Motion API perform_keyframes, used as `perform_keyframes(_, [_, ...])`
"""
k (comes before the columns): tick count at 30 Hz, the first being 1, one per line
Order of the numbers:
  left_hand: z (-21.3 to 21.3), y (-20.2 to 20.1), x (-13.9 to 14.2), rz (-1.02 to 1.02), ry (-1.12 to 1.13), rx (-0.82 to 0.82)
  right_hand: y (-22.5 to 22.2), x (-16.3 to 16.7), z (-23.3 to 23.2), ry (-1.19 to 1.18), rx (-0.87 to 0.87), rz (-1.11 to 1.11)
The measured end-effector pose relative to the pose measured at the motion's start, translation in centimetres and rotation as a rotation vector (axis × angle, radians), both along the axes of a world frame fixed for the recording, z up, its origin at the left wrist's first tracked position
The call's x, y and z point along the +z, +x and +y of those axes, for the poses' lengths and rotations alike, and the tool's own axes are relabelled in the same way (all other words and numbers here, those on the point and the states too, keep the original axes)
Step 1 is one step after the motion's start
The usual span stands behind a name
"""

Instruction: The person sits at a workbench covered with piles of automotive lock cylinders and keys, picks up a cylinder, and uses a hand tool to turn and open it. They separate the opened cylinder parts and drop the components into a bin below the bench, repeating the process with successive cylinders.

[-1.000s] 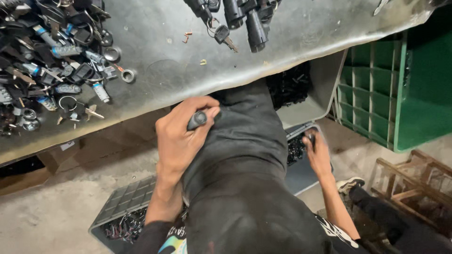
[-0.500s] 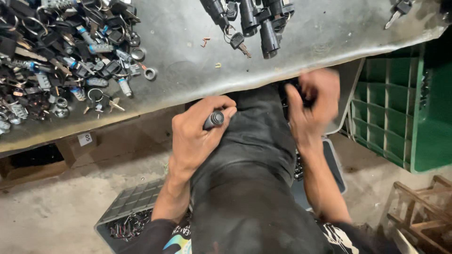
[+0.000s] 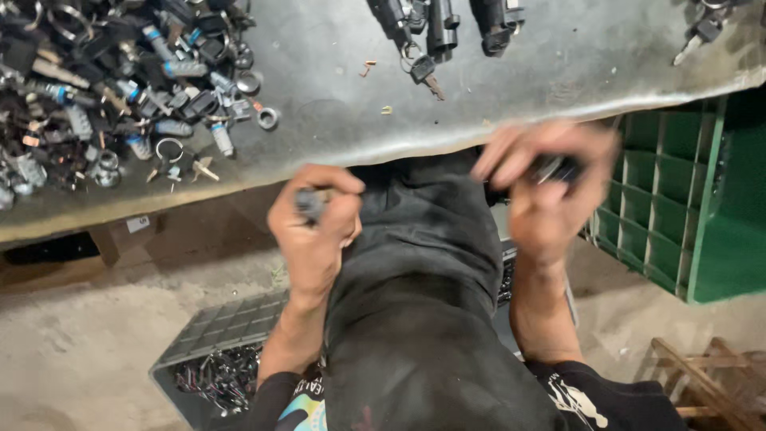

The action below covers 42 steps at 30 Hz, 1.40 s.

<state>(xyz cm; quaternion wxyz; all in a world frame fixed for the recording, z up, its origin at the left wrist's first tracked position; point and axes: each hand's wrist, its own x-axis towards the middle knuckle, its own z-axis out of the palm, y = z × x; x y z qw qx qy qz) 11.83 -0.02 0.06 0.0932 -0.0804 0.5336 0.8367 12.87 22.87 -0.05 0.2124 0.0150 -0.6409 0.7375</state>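
My left hand [image 3: 315, 227] is closed around a small dark cylindrical part [image 3: 309, 203], held over my black-trousered lap just below the edge of the grey metal table [image 3: 335, 128]. My right hand [image 3: 546, 191] is blurred with motion, raised near the table edge, and grips a small dark part [image 3: 550, 168] between its fingers. A heap of small dark and silver parts with blue-banded cylinders [image 3: 104, 88] lies on the table's left. Several black key-like parts [image 3: 443, 28] lie at the table's far middle.
A grey plastic crate [image 3: 215, 351] holding dark wiry parts sits on the floor under my left arm. A green partitioned crate [image 3: 678, 199] stands at the right. A wooden frame [image 3: 710, 383] lies at the lower right. A loose metal ring [image 3: 267, 118] rests beside the heap.
My right hand has come up from the crate by my right leg to the table edge, now with a dark part in it. My left hand stays over my lap with its part.
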Motion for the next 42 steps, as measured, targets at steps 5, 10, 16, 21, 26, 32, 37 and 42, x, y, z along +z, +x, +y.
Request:
perform_keyframes(5, [0.0,-0.6,2.9,0.005,0.699,0.038,3.2,-1.4,-2.8,-0.001,0.417,-0.045])
perform_keyframes(10, [-0.2,0.6,5.9,0.100,0.583,-0.109,6.2,-4.3,-3.8,-0.157,0.522,-0.179])
perform_keyframes(16, [1.0,1.6,5.2,0.090,0.607,-0.214,7.6,-6.4,-3.1,-0.026,0.595,-0.162])
perform_keyframes(21, [3.4,1.7,4.1,0.266,0.605,-0.106,7.6,-7.1,-2.9,0.037,0.630,-0.140])
perform_keyframes(26, [4.6,1.6,2.1,0.367,0.496,-0.070,8.2,-7.9,-2.8,0.094,0.600,-0.054])
perform_keyframes(32, [4.0,2.0,0.8,0.390,0.439,-0.118,9.0,-8.4,-2.2,0.120,0.604,-0.162])
perform_keyframes(37, [4.6,1.6,1.4,0.431,0.436,-0.095,8.7,-8.5,-2.4,0.142,0.591,-0.063])
perform_keyframes(42, [4.6,1.5,2.0,0.424,0.522,-0.083,10.5,-9.5,-1.6,0.272,0.546,-0.147])
